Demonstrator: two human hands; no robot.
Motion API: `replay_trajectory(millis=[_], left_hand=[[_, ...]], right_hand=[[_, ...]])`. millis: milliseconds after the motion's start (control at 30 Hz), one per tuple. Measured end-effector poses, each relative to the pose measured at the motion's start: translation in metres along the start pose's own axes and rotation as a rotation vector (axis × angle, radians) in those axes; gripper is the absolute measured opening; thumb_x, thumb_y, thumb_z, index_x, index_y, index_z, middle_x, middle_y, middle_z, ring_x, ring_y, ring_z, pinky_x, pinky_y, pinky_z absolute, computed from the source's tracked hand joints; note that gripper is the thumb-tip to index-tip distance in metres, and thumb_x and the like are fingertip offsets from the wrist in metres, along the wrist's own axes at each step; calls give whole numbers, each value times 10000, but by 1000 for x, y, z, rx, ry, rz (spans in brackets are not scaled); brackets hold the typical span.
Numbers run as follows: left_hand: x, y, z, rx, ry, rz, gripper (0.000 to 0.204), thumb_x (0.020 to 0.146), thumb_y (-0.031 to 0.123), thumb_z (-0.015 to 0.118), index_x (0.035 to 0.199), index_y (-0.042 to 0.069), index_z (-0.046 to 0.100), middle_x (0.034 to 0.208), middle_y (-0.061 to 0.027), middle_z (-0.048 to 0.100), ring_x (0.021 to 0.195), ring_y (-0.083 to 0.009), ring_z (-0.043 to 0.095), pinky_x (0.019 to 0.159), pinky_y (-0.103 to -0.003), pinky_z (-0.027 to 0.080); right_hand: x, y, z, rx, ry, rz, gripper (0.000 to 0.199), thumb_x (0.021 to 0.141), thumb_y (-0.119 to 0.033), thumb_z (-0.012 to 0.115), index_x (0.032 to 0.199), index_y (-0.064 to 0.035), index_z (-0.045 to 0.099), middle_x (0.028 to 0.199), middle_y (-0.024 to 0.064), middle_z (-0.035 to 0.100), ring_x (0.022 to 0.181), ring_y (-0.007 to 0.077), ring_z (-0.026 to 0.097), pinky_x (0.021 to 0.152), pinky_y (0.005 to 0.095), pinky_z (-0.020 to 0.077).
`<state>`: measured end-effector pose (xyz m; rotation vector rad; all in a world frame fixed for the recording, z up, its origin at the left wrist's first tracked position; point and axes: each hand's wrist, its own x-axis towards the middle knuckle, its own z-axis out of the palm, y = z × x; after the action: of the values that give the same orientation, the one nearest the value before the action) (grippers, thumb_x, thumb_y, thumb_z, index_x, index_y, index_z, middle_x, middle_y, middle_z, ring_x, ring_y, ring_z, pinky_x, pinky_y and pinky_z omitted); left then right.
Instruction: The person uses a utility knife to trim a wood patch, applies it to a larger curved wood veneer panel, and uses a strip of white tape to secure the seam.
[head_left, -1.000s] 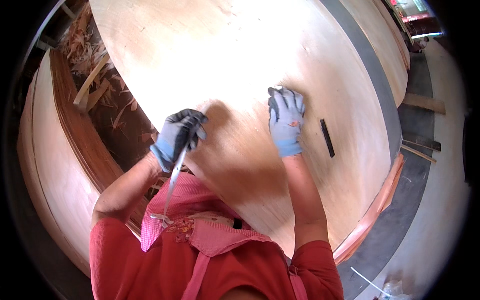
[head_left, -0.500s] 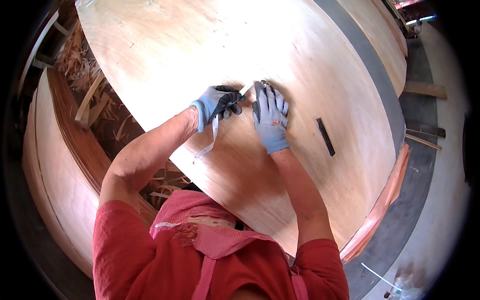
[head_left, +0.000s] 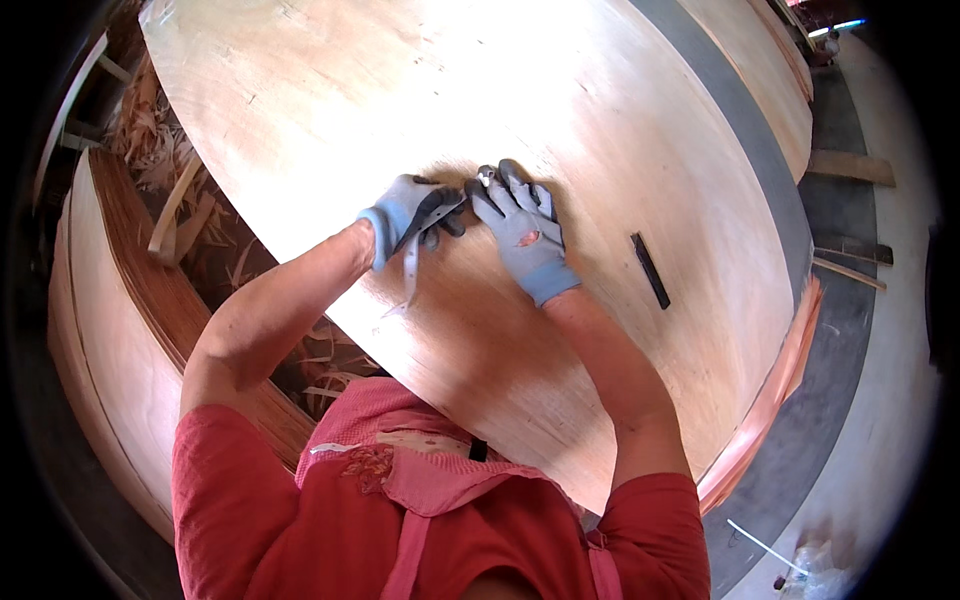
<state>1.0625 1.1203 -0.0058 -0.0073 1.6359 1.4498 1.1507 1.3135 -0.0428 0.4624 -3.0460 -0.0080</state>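
A strip of white tape [head_left: 411, 268] hangs from my left hand [head_left: 412, 215], which wears a grey-blue glove with dark fingertips. The fingers of this hand are closed on the strip, and its loose end trails down over the pale wood sheet [head_left: 600, 250]. Close on the right, my gloved right hand [head_left: 520, 225] lies palm down on the sheet, fingers stretched out and somewhat apart. A small shiny pale piece [head_left: 486, 176] shows at one of its fingertips; I cannot make out what it is. The back of that glove has a hole.
A short black bar [head_left: 650, 271] lies on the sheet right of my hands. Stacked wood sheets [head_left: 125, 240] stand at the left, beside wood shavings [head_left: 205, 235]. Peeled veneer [head_left: 765, 410] sticks out at the right edge. Wood pieces [head_left: 850, 168] lie beyond it.
Both hands have moved slightly left. The right hand's fingers have spread and turned leftward, and the stretch of tape between the hands no longer shows.
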Motion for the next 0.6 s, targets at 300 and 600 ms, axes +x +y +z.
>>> replay_trajectory(millis=[300,600], left_hand=[[-42,38,-60,637,485,134,179,972,194,602,1055,58,684,602,-36,627,396,-75,492,346,-241,375],[-110,26,-12,191,31,196,189,993,76,521,1104,4,656,884,-119,723,460,-73,572,367,-192,427]], right_hand=[[7,-9,-8,-110,47,-20,414,910,-126,482,1320,-181,491,1379,82,493,1311,275,434,914,479,411],[-57,32,-70,582,625,565,350,927,-90,560,1273,-107,610,1185,169,634,1115,334,587,967,436,426]])
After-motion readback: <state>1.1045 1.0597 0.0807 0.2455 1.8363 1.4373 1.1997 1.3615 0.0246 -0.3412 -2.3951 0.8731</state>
